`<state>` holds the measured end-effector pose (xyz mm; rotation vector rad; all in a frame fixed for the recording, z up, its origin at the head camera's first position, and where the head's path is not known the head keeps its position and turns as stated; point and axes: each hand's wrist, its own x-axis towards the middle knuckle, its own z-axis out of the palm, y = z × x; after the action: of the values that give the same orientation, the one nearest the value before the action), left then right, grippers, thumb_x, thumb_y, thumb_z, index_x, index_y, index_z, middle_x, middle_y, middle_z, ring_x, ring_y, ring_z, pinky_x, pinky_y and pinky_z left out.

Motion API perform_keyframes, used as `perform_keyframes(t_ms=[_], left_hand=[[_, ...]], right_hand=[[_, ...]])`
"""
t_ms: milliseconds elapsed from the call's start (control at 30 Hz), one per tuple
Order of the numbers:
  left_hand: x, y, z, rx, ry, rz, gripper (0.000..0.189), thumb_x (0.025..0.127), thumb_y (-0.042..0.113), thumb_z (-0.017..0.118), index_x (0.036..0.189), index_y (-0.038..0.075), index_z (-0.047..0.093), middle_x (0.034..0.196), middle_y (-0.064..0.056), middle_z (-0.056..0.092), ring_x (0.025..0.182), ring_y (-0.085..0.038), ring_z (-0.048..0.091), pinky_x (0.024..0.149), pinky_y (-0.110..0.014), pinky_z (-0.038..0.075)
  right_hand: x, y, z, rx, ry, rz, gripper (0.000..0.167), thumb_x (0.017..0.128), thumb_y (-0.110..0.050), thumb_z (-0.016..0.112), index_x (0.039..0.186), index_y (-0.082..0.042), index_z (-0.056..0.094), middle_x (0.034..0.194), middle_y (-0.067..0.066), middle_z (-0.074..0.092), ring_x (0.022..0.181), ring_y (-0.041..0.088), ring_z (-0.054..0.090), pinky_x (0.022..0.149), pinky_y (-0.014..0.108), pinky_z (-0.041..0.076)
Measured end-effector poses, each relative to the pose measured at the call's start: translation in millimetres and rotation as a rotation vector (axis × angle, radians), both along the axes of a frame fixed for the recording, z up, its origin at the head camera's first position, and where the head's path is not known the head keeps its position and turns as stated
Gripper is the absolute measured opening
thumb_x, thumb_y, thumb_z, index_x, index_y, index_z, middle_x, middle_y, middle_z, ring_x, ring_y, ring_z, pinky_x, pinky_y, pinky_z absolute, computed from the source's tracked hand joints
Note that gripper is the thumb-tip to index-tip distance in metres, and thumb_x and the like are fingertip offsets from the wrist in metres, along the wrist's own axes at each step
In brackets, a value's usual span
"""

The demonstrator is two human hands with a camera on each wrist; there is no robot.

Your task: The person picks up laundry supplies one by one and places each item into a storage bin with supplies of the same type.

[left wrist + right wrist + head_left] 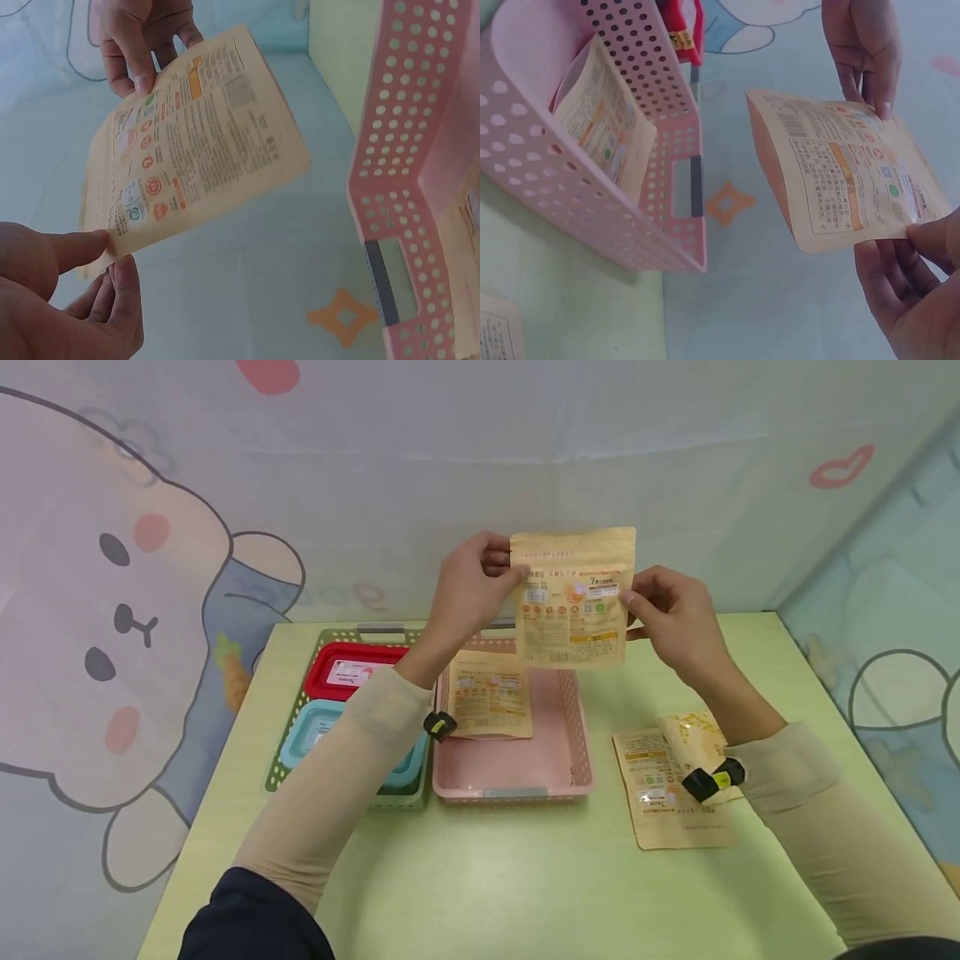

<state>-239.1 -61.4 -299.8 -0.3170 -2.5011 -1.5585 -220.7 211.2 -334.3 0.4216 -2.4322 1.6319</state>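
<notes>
A tan printed pouch [573, 610] is held upright above the far end of the pink basket [513, 768], its text side toward me. My left hand [472, 593] pinches its left edge between thumb and fingers. At the opposite edge, my right hand [675, 618] pinches it the same way. The left wrist view shows the pouch [202, 142] tilted, with a thumb on its printed face. Inside the pink basket, a similar pouch [491, 702] leans at the left side. Two more pouches lie overlapping on the table, the lower pouch [667, 818] partly under the right wrist.
Left of the pink basket stands a green basket [273, 768] holding a red-lidded box [318, 672] and blue-lidded boxes [300, 731], partly hidden by my left forearm. The pale green table [480, 877] meets a printed cloth backdrop [420, 485] at its far edge.
</notes>
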Motion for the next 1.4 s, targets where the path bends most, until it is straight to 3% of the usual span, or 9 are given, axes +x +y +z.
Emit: perform_keyframes(t_ms=[167,467,633,1000,1267,1400], left_hand=[[0.8,-3.9,-1.0,0.065,0.006,0.017,0.037,0.101,0.019,0.075,0.135,0.009,0.068,0.119,-0.005,0.071,0.106,-0.017,0.068,0.092,-0.027,0.055],[1.0,-2.4,-5.6,0.004,-0.023,0.021,0.063,0.1,0.019,0.077,0.157,0.021,0.05,0.112,-0.004,0.06,0.103,-0.018,0.065,0.089,-0.03,0.056],[1.9,-0.9,-8.2,-0.031,0.008,0.02,0.068,0.1,0.016,0.076,0.16,0.02,0.045,0.11,-0.005,0.058,0.103,-0.019,0.065,0.088,-0.029,0.056],[3.0,-4.5,-13.4,-0.035,0.081,0.034,0.059,0.103,0.005,0.068,0.157,0.016,0.048,0.109,-0.007,0.058,0.098,-0.021,0.064,0.082,-0.032,0.053],[-2.3,-6.4,-17.7,-0.026,0.033,0.064,0.059,0.103,0.005,0.068,0.157,0.019,0.049,0.108,-0.005,0.059,0.096,-0.018,0.064,0.08,-0.031,0.053],[-5.5,-5.7,-25.5,-0.014,0.013,0.088,0.058,0.102,0.004,0.069,0.156,0.018,0.05,0.107,-0.006,0.06,0.093,-0.018,0.064,0.078,-0.029,0.053]], right_hand=[[-1.9,-6.2,1.1,-0.081,0.011,0.001,0.015,0.107,-0.013,0.064,0.111,0.0,0.068,0.093,0.005,0.065,0.083,0.02,0.064,0.066,0.029,0.062],[-3.8,-15.6,2.0,-0.18,-0.015,0.031,0.014,0.107,-0.012,0.065,0.11,0.0,0.069,0.095,0.008,0.066,0.084,0.021,0.066,0.066,0.03,0.063],[-3.4,-17.5,0.9,-0.189,-0.025,0.025,0.013,0.106,-0.013,0.066,0.109,0.0,0.069,0.094,0.006,0.066,0.083,0.02,0.066,0.065,0.03,0.063],[-4.4,-21.0,-3.6,-0.208,-0.036,0.018,0.014,0.105,-0.013,0.068,0.109,0.001,0.071,0.094,0.008,0.068,0.081,0.021,0.067,0.065,0.031,0.063],[-7.0,-26.7,-6.6,-0.201,-0.031,-0.003,0.021,0.104,-0.01,0.069,0.113,0.008,0.069,0.092,0.006,0.068,0.078,0.02,0.067,0.063,0.031,0.063],[-7.1,-30.3,-11.0,-0.169,-0.021,-0.039,0.02,0.104,-0.012,0.069,0.114,0.005,0.069,0.094,0.007,0.069,0.078,0.021,0.068,0.063,0.029,0.062]])
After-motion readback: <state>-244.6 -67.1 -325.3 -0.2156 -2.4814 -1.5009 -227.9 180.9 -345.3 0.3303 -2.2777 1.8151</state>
